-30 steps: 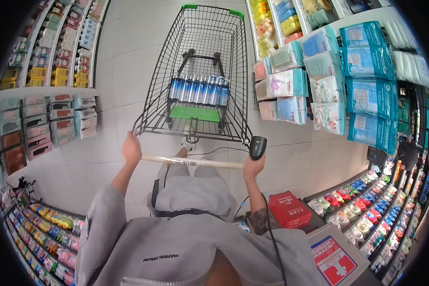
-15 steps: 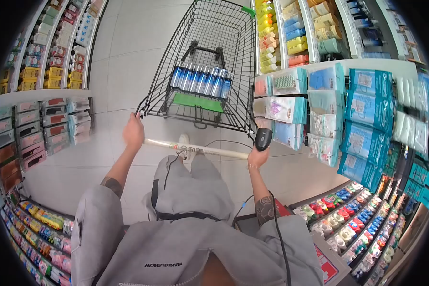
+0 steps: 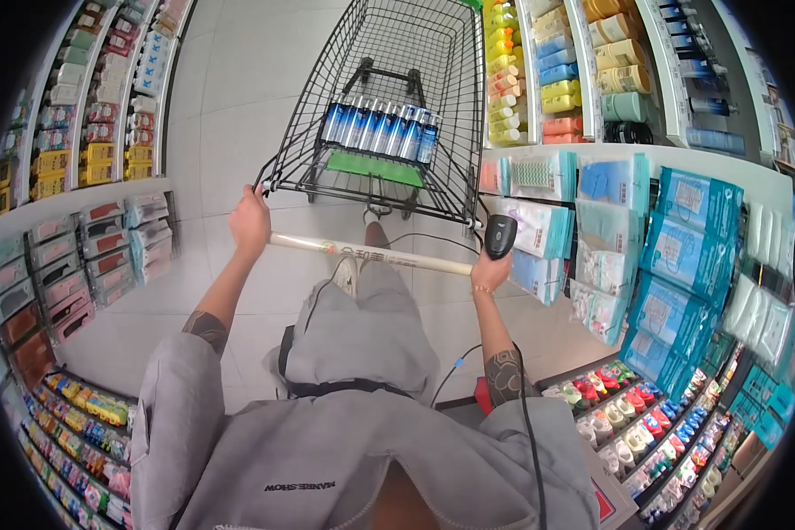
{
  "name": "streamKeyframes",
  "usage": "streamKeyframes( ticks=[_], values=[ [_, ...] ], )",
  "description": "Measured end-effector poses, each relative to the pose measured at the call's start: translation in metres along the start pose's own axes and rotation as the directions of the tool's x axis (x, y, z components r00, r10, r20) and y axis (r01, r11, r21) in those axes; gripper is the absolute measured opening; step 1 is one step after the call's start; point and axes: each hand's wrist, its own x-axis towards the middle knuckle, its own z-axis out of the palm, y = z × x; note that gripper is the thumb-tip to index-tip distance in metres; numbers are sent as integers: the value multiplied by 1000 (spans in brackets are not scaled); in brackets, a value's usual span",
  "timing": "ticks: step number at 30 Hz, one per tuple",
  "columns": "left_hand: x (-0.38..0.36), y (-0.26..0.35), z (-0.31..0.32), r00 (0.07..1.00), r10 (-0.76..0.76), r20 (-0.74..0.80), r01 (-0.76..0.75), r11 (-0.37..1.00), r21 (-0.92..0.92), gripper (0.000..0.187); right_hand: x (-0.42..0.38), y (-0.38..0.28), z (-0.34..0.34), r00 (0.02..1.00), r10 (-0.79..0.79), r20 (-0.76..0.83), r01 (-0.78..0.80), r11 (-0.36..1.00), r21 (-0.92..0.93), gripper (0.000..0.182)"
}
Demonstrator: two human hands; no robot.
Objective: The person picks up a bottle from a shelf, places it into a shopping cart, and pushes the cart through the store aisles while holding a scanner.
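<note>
A black wire shopping cart (image 3: 389,53) stands in front of me, with a row of several blue and silver cans (image 3: 382,128) inside and a green panel (image 3: 374,168) near its back end. My left hand (image 3: 251,221) is wrapped round the left end of the white cart handle (image 3: 371,254). At the right end, my right hand (image 3: 490,268) is closed round the handle, and a black handheld scanner (image 3: 501,237) sits at that hand. From the scanner side a black cable (image 3: 532,424) runs down past my right arm. Both hands' fingers are partly hidden.
Shelves of bottles (image 3: 556,71) and hanging teal packs (image 3: 676,256) line the right side. On the left are shelves with yellow packages (image 3: 97,164) and hanging pouches (image 3: 57,269). Slippers (image 3: 636,415) fill the lower right racks. Tiled floor (image 3: 230,88) runs between the shelves.
The right-hand shelf goods appear lower in view. My feet have shifted, with one shoe now further forward near the cart. Both hands keep their hold on the handle.
</note>
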Motion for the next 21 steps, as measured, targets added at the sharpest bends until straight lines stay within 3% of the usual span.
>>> streamKeyframes(
  ticks=[5, 7, 13, 16, 19, 21],
  values=[
    [45, 17, 1, 999, 20, -43, -21, 999, -25, 38, 38, -31, 19, 998, -49, -49, 56, 989, 140, 28],
    [65, 24, 5, 1000, 6, -9, -6, 996, -92, 37, 57, -43, 27, 998, -54, -32, 58, 988, 140, 34],
    [112, 55, -4, 999, -50, -5, 50, 998, 35, 39, 111, -83, 54, 997, -73, -8, 73, 970, 232, 29],
    [135, 75, -12, 995, -95, 10, 95, 995, -4, 39, 137, -93, 74, 992, -125, -21, 127, 966, 224, 29],
    [158, 86, -18, 995, -98, 16, 98, 995, -1, 40, 155, -113, 81, 994, -40, 98, 23, 985, 172, 28],
    [176, 94, -20, 993, -108, 39, 108, 994, 5, 39, 174, -125, 95, 982, -178, -65, 188, 961, 204, 28]
  ],
)
